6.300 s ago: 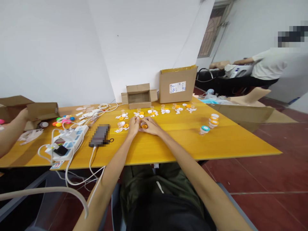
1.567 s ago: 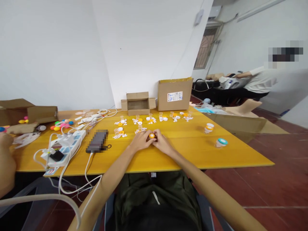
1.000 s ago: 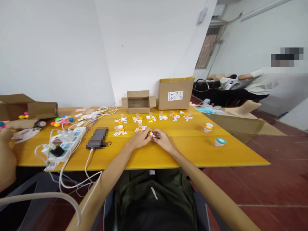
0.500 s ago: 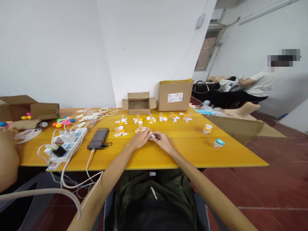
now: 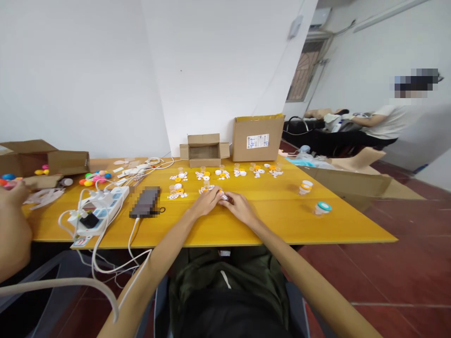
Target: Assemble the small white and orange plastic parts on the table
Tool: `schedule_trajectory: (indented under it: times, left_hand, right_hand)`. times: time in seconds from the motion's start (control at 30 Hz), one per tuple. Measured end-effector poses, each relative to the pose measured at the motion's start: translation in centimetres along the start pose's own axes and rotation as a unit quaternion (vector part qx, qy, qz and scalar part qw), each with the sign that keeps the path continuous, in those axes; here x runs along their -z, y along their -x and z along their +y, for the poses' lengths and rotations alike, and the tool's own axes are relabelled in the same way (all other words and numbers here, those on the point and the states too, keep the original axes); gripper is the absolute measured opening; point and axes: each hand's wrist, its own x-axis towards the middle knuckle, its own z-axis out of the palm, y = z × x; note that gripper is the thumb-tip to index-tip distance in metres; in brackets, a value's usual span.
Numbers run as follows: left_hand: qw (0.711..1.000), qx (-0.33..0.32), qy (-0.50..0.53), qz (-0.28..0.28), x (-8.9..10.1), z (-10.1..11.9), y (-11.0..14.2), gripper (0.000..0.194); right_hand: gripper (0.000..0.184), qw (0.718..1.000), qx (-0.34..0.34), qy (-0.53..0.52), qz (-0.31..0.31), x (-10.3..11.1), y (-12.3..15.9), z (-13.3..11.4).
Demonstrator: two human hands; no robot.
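My left hand (image 5: 207, 202) and my right hand (image 5: 237, 207) meet on the yellow table (image 5: 225, 225), fingertips pinched together on a small orange-capped piece (image 5: 221, 194) that is mostly hidden between them. Just beyond my fingers lie several groups of small white and orange parts with clear cups (image 5: 225, 173) in a row. A teal-lidded cup (image 5: 322, 207) and a stack of orange-and-white-lidded cups (image 5: 305, 187) stand to the right.
A dark phone (image 5: 144, 203) and a white power strip with cables (image 5: 98, 209) lie left of my hands. Cardboard boxes (image 5: 203, 149) stand at the back against the wall. Another person's arm (image 5: 12, 225) reaches in at the left; a second person sits at far right.
Since 1.6 s ago my fingers have closed over the orange-capped piece, hiding most of it. Both hands stay at the same spot on the table. The view shifted slightly.
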Motion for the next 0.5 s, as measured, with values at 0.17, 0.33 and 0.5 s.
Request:
schedule_trajectory:
  times: [0.17,0.33,0.5]
  left_hand:
    - [1.000,0.000,0.022,0.009,-0.05,0.12,-0.08,0.032]
    - [0.998,0.011,0.054,0.037,-0.10,0.10,-0.12,0.030]
    - [0.996,0.013,0.066,0.059,-0.17,-0.05,-0.22,0.029]
  right_hand:
    - [0.018,0.999,-0.021,0.002,0.028,-0.25,0.15,0.55]
    - [0.037,0.994,-0.030,-0.106,-0.003,-0.78,0.07,0.81]
    - [0.041,0.981,-0.019,-0.193,-0.016,-0.59,-0.16,0.70]
